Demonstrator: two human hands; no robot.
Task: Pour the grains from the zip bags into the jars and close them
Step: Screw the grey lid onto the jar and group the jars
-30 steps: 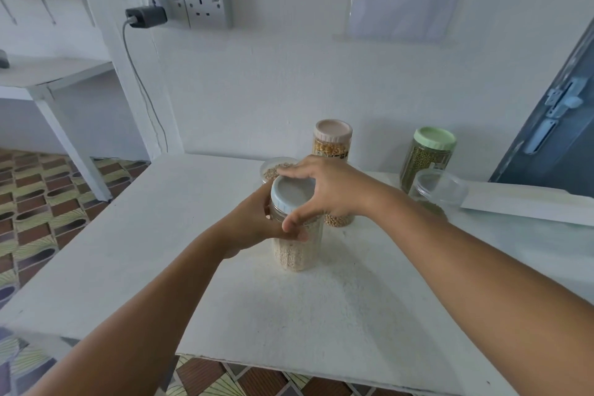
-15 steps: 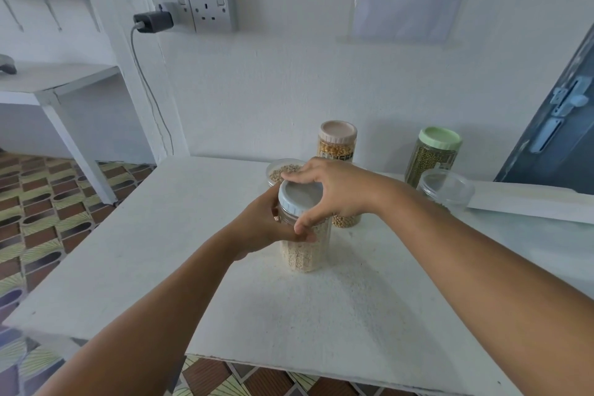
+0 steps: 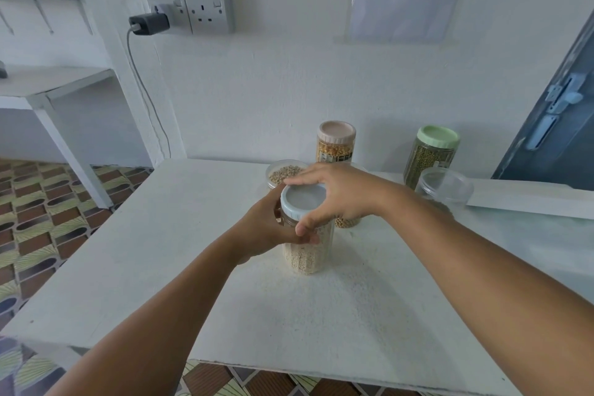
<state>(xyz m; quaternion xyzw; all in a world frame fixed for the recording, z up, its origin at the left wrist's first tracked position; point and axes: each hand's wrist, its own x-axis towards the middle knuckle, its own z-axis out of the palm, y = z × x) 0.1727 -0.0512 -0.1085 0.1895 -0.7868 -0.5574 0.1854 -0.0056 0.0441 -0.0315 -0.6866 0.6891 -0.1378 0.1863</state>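
Lid over an upright jar, both hands on it

The grain jar stands upright mid-tabletop, its long axis vertical. The right hand comes from above, its grip curled around the pale blue lid; the left hand wraps the jar's body from the side, bracing it. Any twist turns about that vertical axis.

There is one camera, worn on the person's head. It looks forward and down at a white table from close by. Both arms reach out from the bottom edge toward the middle. The wall is straight ahead, the floor is at the left, and a door is at the right edge.
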